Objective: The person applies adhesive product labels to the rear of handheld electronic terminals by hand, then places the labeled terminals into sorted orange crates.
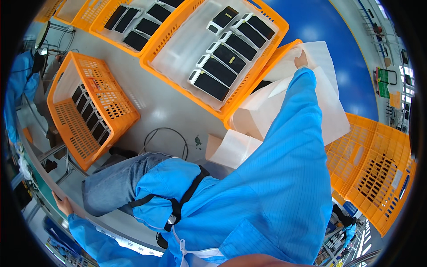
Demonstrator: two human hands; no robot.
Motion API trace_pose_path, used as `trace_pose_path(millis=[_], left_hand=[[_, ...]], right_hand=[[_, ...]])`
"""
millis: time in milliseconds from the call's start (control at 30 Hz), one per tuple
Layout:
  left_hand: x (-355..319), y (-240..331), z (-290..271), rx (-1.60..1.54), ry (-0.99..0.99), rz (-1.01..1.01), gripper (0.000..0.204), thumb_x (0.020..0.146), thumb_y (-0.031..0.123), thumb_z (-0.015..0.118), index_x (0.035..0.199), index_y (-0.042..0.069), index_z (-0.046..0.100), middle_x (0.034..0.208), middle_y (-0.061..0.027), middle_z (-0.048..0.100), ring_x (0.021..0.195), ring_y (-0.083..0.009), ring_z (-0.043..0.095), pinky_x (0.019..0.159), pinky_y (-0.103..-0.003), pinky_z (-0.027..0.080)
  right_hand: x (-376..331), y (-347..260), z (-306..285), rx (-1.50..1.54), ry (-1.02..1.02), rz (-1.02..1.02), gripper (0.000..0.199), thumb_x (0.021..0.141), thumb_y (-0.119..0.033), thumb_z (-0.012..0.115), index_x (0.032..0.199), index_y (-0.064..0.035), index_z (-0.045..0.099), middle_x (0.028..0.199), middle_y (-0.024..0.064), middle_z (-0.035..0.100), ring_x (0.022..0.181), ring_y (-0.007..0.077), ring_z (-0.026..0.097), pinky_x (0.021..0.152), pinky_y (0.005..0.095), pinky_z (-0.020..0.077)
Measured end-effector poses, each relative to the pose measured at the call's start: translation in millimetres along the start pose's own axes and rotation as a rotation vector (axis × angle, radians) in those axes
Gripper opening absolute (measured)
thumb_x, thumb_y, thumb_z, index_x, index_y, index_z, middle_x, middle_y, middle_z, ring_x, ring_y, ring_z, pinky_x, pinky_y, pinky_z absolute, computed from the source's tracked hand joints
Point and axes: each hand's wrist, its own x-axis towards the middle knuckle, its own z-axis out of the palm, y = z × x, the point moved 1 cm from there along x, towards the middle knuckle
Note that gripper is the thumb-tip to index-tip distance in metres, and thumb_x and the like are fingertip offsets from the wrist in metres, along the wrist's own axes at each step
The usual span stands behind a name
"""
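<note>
My right hand (301, 60) is stretched far forward at the upper right, closed on a white foam sheet (327, 66) at an orange crate (288, 48). More of the white sheeting (307, 104) drapes out over that crate's side, partly behind my blue sleeve. Low on the left, my left hand (63, 204) grips the edge of a workbench (44, 171). Beside the right-hand crate stands another orange crate (153, 66), lined with white sheeting. Several flat black-and-white rectangular devices (215, 73) lie in it.
An orange crate (111, 86) with a row of dark devices stands tilted at left. Another crate (100, 33) holds more at the back. Orange crates (356, 151) stand on the right. A cable loop (184, 142) lies on the grey floor. A blue floor area (311, 22) lies beyond.
</note>
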Motion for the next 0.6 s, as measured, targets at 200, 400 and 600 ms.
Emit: trace_pose_path(millis=[200,400,600], left_hand=[[-2,1,0,0.011,-0.01,-0.013,0.082,0.084,-0.009,0.059,0.159,0.019,0.04,0.152,-0.0148,0.053,0.127,-0.0339,0.061,0.101,-0.044,0.052],[0,-10,3,0.033,0.012,0.019,0.082,0.085,-0.009,0.059,0.159,0.02,0.039,0.152,-0.0153,0.052,0.126,-0.0351,0.061,0.099,-0.046,0.053],[2,-19,4,0.038,0.025,0.026,0.08,0.086,-0.008,0.057,0.159,0.019,0.039,0.152,-0.0154,0.052,0.125,-0.0365,0.061,0.097,-0.047,0.053]], right_hand=[[9,-11,-13,-0.17,-0.237,0.073,0.053,0.087,-0.014,0.065,0.138,-0.0042,0.057,0.14,0.0229,0.06,0.13,0.0378,0.058,0.112,0.0432,0.0443],[-18,-22,-22,-0.554,-0.36,-0.001,0.022,0.094,-0.011,0.061,0.11,-0.009,0.074,0.123,0.0189,0.07,0.116,0.0343,0.068,0.098,0.0431,0.0555],[-34,-51,-62,-0.707,-0.24,-0.133,0.022,0.097,-0.011,0.054,0.104,-0.0105,0.075,0.109,0.0157,0.075,0.103,0.0343,0.073,0.087,0.044,0.0601]])
